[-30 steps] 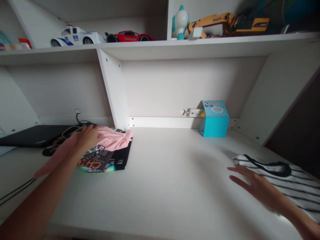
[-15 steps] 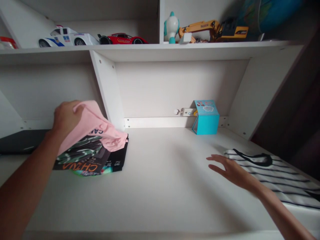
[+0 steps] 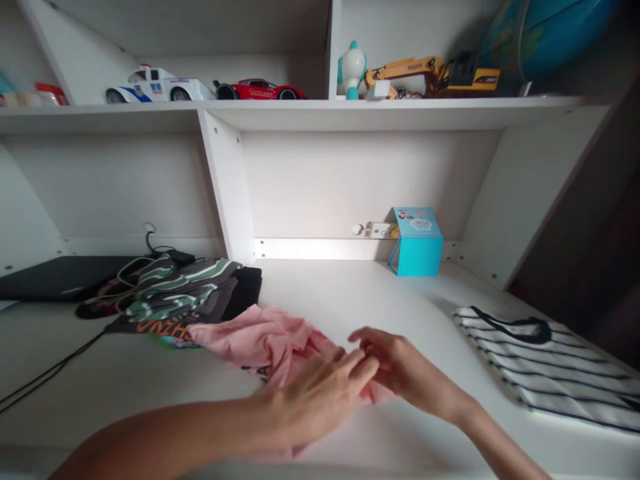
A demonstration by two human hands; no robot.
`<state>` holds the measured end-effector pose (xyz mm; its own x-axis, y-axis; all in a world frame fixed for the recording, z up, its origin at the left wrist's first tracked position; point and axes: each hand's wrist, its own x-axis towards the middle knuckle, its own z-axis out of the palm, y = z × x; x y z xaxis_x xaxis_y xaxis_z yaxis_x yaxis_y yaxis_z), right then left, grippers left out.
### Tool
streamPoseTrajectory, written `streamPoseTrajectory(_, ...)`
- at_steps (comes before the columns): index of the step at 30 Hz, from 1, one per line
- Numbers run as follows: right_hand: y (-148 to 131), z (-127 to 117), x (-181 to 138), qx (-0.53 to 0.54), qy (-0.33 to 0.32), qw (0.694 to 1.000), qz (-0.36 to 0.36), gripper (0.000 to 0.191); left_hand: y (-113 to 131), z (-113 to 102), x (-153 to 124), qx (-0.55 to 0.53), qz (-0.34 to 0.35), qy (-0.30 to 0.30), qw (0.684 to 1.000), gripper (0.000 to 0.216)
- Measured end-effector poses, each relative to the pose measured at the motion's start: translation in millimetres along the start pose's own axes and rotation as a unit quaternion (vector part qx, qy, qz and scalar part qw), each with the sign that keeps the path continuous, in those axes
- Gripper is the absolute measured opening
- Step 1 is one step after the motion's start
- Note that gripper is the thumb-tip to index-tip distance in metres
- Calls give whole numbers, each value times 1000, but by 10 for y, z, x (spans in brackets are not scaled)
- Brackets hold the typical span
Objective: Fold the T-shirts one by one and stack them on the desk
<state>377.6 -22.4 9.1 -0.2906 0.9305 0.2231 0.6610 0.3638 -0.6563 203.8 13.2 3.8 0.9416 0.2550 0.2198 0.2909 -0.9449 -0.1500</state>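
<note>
my left hand (image 3: 320,393) and right hand (image 3: 407,373) meet over the pink shirt (image 3: 270,333), fingers bent; i can't tell whether either grip holds it.

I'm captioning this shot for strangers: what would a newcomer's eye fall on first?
Probably the crumpled pink garment at the front of the white desk, with the left hand and right hand close together at it. Next, perhaps, the bright blue desk calendar standing at the back and the striped garment lying at the right. The red toy car and yellow toy excavator on the shelf above also draw notice.
</note>
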Motion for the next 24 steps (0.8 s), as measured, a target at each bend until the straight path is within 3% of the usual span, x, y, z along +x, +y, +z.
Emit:
streamPoseTrajectory(3, 163, 49, -173, -32, -48, 998, 20, 17, 129, 231, -310, -66, -77, -50, 994, 50)
streamPoseTrajectory(7, 325, 23, -456, -63, -105, 992, 28, 19, 125, 316, -661, -113, -124, -107, 980, 55)
streamPoseTrajectory(9, 426, 37, -559, -120, -93, 987, 45, 26, 75, 294, -802, -112, -143, -97, 979, 49)
streamPoseTrajectory(12, 610, -13, -625, -190, -52, 978, 71, 19, -27, 212, -1001, -96, -186, -84, 974, 41)
streamPoseTrajectory(15, 730, -238, -639, -233, 16, 968, 90, 30, -152, 150, -1201, -85, -209, -112, 968, 36)
streamPoseTrajectory(18, 723, -422, -682, -245, 51, 963, 103, 23, -280, 157, -1409, -86, -217, -112, 966, 42)
streamPoseTrajectory(19, 698, -418, -704, -234, 45, 966, 99, 23, -316, 169, -1473, -89, -215, -102, 967, 45)
streamPoseTrajectory(22, 596, -197, -753, -180, -26, 981, 71, 54, -396, 197, -1612, -94, -210, -78, 970, 53)
streamPoseTrajectory(24, 532, -4, -735, -168, -70, 981, 62, 42, -441, 179, -1641, -105, -219, -80, 967, 51)
